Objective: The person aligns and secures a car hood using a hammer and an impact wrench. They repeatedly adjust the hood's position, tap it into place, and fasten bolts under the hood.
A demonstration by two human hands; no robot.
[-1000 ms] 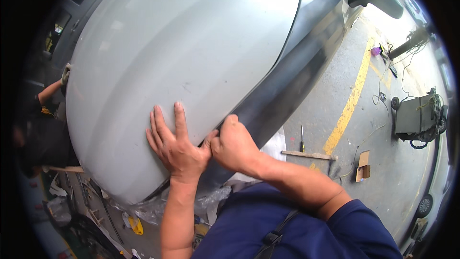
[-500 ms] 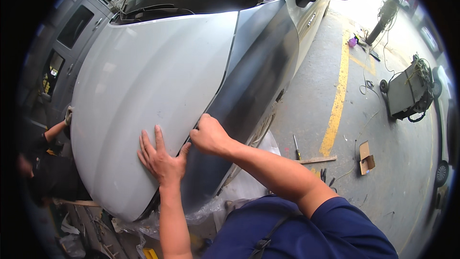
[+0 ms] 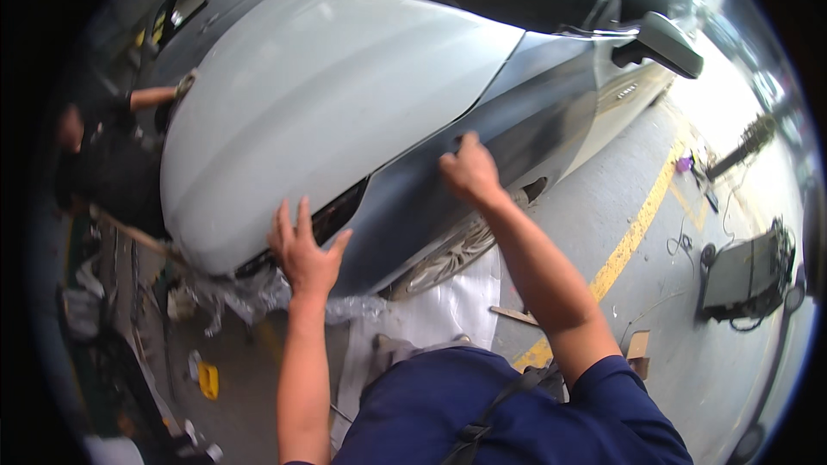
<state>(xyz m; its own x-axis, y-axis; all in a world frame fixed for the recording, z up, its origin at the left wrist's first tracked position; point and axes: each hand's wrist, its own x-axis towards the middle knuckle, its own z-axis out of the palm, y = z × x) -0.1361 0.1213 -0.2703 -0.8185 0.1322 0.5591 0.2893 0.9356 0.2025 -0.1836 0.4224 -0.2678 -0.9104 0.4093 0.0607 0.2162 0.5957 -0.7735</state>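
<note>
A car with a pale bonnet point(image 3: 336, 69) stands in front of me, its dark, mottled fender point(image 3: 405, 215) along the bonnet's edge, above a wheel point(image 3: 439, 267). My left hand point(image 3: 306, 254) has fingers spread at the bonnet's front corner, near the dark headlight point(image 3: 340, 207); whether its fingertips touch cannot be told. My right hand point(image 3: 469, 170) is farther up, over the fender near the panel seam, fingers curled closed around or beside something small and dark that I cannot make out. A side mirror point(image 3: 663, 43) juts out beyond the fender.
A co-worker point(image 3: 112, 155) bends at the bonnet's left edge, a gloved hand on it. Crumpled plastic point(image 3: 250, 293) and a white sheet point(image 3: 405, 319) lie below. Right: a wheeled machine point(image 3: 745, 275), cables, a pole point(image 3: 732, 155), a cardboard box point(image 3: 637, 349). Left: a yellow item point(image 3: 208, 379).
My right hand has moved up along the seam, away from my left hand, which now sits by the front corner with fingers spread. My view has shifted, showing more windscreen and wheel.
</note>
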